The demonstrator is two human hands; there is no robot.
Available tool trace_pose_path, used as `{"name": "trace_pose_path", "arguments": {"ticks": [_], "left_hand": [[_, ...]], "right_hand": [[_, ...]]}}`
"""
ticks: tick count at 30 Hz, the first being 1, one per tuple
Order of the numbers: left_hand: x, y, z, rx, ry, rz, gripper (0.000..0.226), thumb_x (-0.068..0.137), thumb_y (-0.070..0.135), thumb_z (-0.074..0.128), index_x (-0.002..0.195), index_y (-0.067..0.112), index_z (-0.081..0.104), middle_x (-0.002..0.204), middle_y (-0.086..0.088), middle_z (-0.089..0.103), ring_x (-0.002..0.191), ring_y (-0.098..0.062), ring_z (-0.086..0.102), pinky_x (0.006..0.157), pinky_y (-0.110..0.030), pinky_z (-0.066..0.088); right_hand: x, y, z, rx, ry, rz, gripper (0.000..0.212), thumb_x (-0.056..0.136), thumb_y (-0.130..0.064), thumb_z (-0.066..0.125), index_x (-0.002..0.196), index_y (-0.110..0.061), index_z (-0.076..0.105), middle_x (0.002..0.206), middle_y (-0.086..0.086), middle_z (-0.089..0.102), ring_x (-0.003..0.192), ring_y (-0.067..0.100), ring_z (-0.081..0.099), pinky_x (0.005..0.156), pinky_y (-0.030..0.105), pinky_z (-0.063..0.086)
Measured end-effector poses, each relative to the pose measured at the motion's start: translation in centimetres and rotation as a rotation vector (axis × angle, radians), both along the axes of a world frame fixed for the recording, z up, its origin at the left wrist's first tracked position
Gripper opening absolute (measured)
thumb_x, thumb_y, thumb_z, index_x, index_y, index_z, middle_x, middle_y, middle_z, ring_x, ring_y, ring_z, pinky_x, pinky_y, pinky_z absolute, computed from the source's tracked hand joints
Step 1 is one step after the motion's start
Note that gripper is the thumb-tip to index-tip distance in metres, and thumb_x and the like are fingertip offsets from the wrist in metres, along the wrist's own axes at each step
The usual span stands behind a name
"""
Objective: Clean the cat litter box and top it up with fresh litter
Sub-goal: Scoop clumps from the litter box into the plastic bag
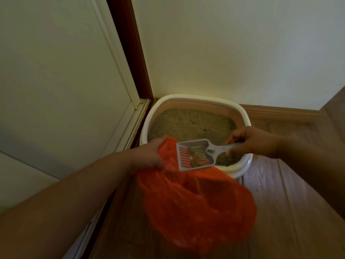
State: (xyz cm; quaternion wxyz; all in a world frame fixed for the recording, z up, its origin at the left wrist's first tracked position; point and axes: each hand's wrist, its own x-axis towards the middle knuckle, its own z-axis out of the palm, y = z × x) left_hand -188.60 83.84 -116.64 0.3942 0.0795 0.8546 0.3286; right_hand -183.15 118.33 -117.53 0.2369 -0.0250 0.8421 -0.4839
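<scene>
Left hand (pixel 149 156) outstretched, gripping orange bag (pixel 196 206) rim; right hand (pixel 250 142) pinching scoop (pixel 196 155) handle, clumps in it, over bag mouth. Litter box (pixel 242 116) in corner behind.

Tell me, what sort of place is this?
Most likely a corner of a home: a cat litter box sits on wooden flooring against a pale wall, beside a door with a dark wooden frame.

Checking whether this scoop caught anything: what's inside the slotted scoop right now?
A few brownish clumps sit on the slotted scoop, held by the right hand over the orange bag, which the left hand grips. The bag's contents are hidden.
</scene>
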Motion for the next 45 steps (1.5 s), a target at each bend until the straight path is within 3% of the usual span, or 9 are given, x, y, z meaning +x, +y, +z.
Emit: {"name": "trace_pose_path", "arguments": {"ticks": [7, 12, 17, 22, 26, 29, 33, 37, 45], "left_hand": [[0.1, 0.0, 0.2, 0.05, -0.119, 0.018, 0.119, 0.078, -0.011, 0.067, 0.158, 0.048, 0.003, 0.15, -0.014, 0.035, 0.113, -0.037, 0.057, 0.08, -0.051, 0.061], [0.5, -0.1, 0.4, 0.036, -0.154, -0.06, 0.123, 0.078, -0.01, 0.07, 0.157, 0.05, -0.003, 0.143, -0.007, 0.034, 0.11, -0.03, 0.056, 0.076, -0.045, 0.061], [0.9, -0.2, 0.2, 0.008, -0.114, -0.101, 0.125, 0.078, -0.01, 0.07, 0.157, 0.05, -0.006, 0.16, -0.011, 0.02, 0.126, -0.034, 0.047, 0.091, -0.051, 0.056], [0.7, -0.4, 0.0, 0.029, -0.113, -0.079, 0.124, 0.077, -0.012, 0.069, 0.157, 0.05, -0.002, 0.159, -0.011, 0.022, 0.126, -0.035, 0.048, 0.092, -0.054, 0.056], [0.5, -0.5, -0.1, 0.03, -0.119, -0.062, 0.122, 0.078, -0.012, 0.069, 0.157, 0.05, 0.0, 0.157, -0.012, 0.026, 0.121, -0.032, 0.05, 0.085, -0.046, 0.058], [0.4, -0.6, -0.2, 0.019, -0.123, -0.06, 0.122, 0.078, -0.01, 0.07, 0.157, 0.05, -0.001, 0.158, -0.011, 0.024, 0.117, -0.029, 0.049, 0.079, -0.042, 0.057], [0.2, -0.7, -0.7, 0.01, -0.097, -0.031, 0.122, 0.075, -0.009, 0.071, 0.157, 0.052, 0.003, 0.157, -0.012, 0.027, 0.125, -0.035, 0.049, 0.09, -0.051, 0.057], [0.2, -0.6, -0.9, 0.019, -0.051, -0.003, 0.119, 0.076, -0.012, 0.068, 0.159, 0.046, 0.006, 0.157, -0.011, 0.03, 0.122, -0.03, 0.05, 0.084, -0.041, 0.057], [-0.5, -0.3, -1.9, -0.005, 0.017, -0.008, 0.113, 0.078, -0.009, 0.068, 0.16, 0.042, 0.009, 0.16, -0.008, 0.024, 0.132, -0.031, 0.044, 0.088, -0.038, 0.054]], "right_hand": [[-0.9, -3.2, 0.0, 0.396, 0.05, 0.414, 0.018, 0.081, -0.041, 0.079, 0.098, -0.043, 0.074, 0.098, -0.015, 0.073, 0.088, 0.011, 0.071, 0.081, 0.044, 0.06], [-1.8, -5.2, 1.2, 0.458, 0.031, 0.512, 0.017, 0.082, -0.042, 0.077, 0.099, -0.042, 0.074, 0.092, -0.012, 0.075, 0.081, 0.01, 0.073, 0.076, 0.045, 0.062], [-1.7, -7.6, 3.0, 0.581, 0.081, 0.623, 0.023, 0.084, -0.037, 0.075, 0.107, -0.035, 0.075, 0.097, -0.016, 0.074, 0.086, 0.002, 0.069, 0.081, 0.033, 0.06], [-1.6, -8.9, 3.8, 0.658, 0.11, 0.642, 0.025, 0.086, -0.036, 0.074, 0.11, -0.028, 0.074, 0.097, -0.011, 0.074, 0.084, 0.004, 0.068, 0.078, 0.03, 0.06], [-1.6, -8.5, 4.4, 0.63, 0.086, 0.576, 0.02, 0.087, -0.031, 0.074, 0.106, -0.025, 0.076, 0.079, -0.015, 0.07, 0.064, -0.009, 0.062, 0.055, 0.008, 0.049], [-2.0, -7.6, 4.3, 0.602, 0.055, 0.524, 0.015, 0.086, -0.029, 0.077, 0.101, -0.026, 0.076, 0.064, -0.021, 0.066, 0.057, -0.015, 0.059, 0.048, 0.005, 0.044], [-2.7, -5.6, 4.7, 0.526, 0.047, 0.403, 0.015, 0.08, -0.034, 0.082, 0.095, -0.034, 0.078, 0.085, -0.019, 0.073, 0.076, -0.007, 0.065, 0.065, 0.012, 0.047], [-3.0, -2.7, 3.4, 0.42, 0.045, 0.127, 0.013, 0.08, -0.032, 0.082, 0.093, -0.031, 0.079, 0.091, -0.009, 0.074, 0.087, 0.009, 0.066, 0.078, 0.026, 0.052], [-3.3, 0.5, -3.5, 0.471, 0.086, -0.38, 0.024, 0.081, -0.03, 0.081, 0.1, -0.016, 0.077, 0.092, 0.002, 0.072, 0.085, 0.017, 0.068, 0.08, 0.039, 0.059]]}}
